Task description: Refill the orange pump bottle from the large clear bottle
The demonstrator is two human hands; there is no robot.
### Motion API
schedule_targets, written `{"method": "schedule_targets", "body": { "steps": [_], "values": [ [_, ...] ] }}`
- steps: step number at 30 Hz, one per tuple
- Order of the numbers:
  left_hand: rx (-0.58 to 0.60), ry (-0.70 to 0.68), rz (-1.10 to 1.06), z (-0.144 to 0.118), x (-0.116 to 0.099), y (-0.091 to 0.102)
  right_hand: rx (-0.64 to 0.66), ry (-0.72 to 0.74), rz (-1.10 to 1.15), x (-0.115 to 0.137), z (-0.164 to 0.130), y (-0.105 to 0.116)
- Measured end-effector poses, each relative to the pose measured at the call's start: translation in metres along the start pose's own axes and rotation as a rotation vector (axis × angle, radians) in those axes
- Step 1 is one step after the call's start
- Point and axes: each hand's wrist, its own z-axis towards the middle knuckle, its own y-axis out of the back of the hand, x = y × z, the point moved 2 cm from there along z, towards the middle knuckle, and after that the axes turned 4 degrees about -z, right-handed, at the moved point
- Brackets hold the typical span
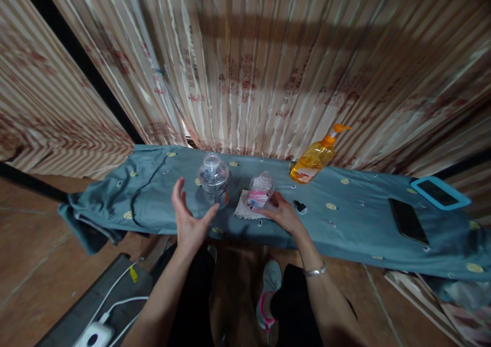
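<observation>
Blue-grey cloth with small yellow and white motifs [356, 219] covers a long low bench, and on it stand three containers. Nearest the left hand [191, 219] is a clear plastic bottle with a dark printed label and an orange band at its base [214, 179]; it stands upright with no cap visible on its neck, and it looks empty, though the glare makes that hard to judge. The left hand is spread wide, fingers and thumb apart, just beside this bottle on the person's side; the thumb tip comes close to the bottle's base, but I cannot tell whether it touches. It grips nothing.

A smaller clear plastic bottle with a pink and white label [260, 190] stands to the right, on a folded white cloth [244, 208]. The right hand [283, 214] lies flat and loose at the foot of this bottle, fingertips at the edge of the white cloth and seemingly against the bottle's lower side, without closing round it. A silver band circles that wrist.

Further back, near the striped curtain [245, 66], an orange pump bottle [315, 157] leans, holding amber liquid. At the far right lie a black phone [408, 220] and a device in a light blue case [440, 193], well apart from both hands.
</observation>
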Motion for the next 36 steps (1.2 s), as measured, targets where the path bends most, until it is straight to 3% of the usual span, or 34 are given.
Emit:
{"method": "schedule_targets", "body": {
  "steps": [7, 12, 14, 18, 21, 23, 27, 31, 36],
  "values": [
    [0.083, 0.234, -0.005, 0.04, 0.052, -0.038, -0.079, -0.012, 0.317, -0.031, 0.004, 0.033],
    [0.128, 0.3, 0.043, 0.033, 0.057, -0.044, -0.119, 0.012, 0.493, -0.022, -0.004, 0.051],
    [0.14, 0.296, 0.024, 0.026, 0.046, -0.037, -0.012, 0.026, 0.531, -0.005, -0.012, 0.051],
    [0.161, 0.356, -0.011, 0.004, 0.005, -0.017, 0.379, 0.055, 0.564, 0.035, -0.034, 0.041],
    [0.29, 0.409, -0.171, -0.013, -0.032, -0.006, 0.538, 0.041, 0.619, 0.052, -0.054, 0.029],
    [0.401, 0.446, -0.297, -0.024, -0.054, -0.006, 0.485, -0.001, 0.693, 0.05, -0.067, 0.021],
    [0.507, 0.462, -0.556, -0.041, -0.088, -0.02, 0.162, -0.105, 0.953, 0.039, -0.098, 0.001],
    [0.649, 0.481, -0.777, -0.054, -0.109, -0.051, 0.129, -0.228, 1.241, 0.042, -0.125, -0.022],
    [0.765, 0.469, -0.738, -0.061, -0.115, -0.08, -0.023, -0.293, 1.441, 0.039, -0.132, -0.019]
  ]
}}
